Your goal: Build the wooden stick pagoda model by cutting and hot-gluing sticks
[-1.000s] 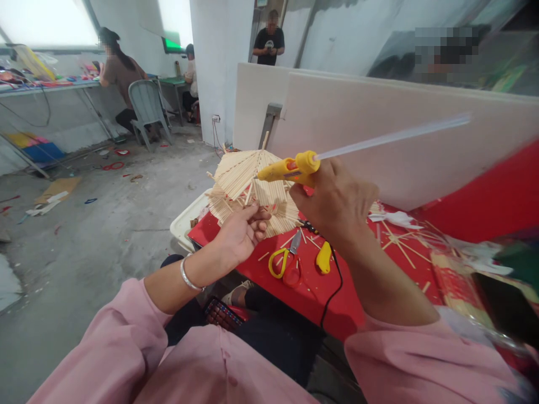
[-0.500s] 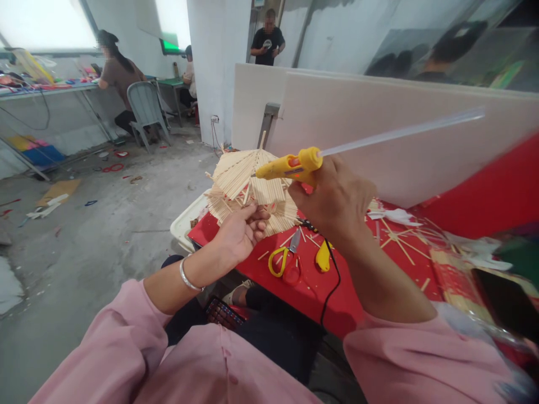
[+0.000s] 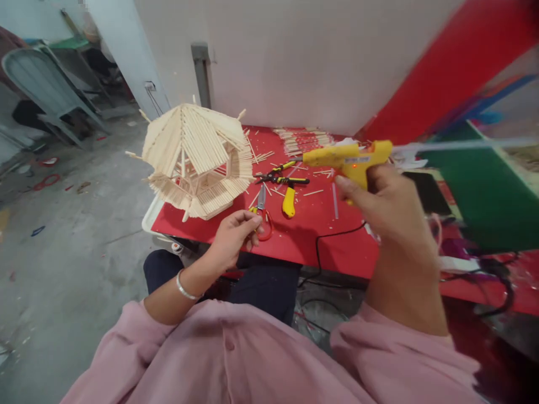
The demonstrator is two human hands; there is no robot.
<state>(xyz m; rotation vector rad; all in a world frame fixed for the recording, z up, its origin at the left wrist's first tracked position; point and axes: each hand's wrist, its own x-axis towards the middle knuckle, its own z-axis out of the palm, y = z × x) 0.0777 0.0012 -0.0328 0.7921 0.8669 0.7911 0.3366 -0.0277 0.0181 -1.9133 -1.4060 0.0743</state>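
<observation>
A yellow hot glue gun (image 3: 337,156) is gripped in my right hand (image 3: 391,205), raised over the red table (image 3: 286,241). Its nozzle points left, a small light glows on its handle, and a long clear glue stick juts from its back. My left hand (image 3: 233,235) is closed in a pinch above the table's front edge; anything between its fingertips is too small to make out. Just beyond those fingers lie scissors (image 3: 261,197), their handles partly covered. To the left stands a roofed model of pale wooden sticks (image 3: 202,143), touched by neither hand.
Pliers (image 3: 297,180) and a yellow-handled tool (image 3: 288,203) lie mid-table among loose sticks (image 3: 303,140). A black cord (image 3: 319,247) runs over the front edge. At right are a dark phone (image 3: 424,193) and a green board (image 3: 475,196). A plastic chair (image 3: 50,84) stands behind left.
My left hand has come away from the stick model, toward the table's front edge. The glue gun has moved right, away from the model. My view has turned right and down.
</observation>
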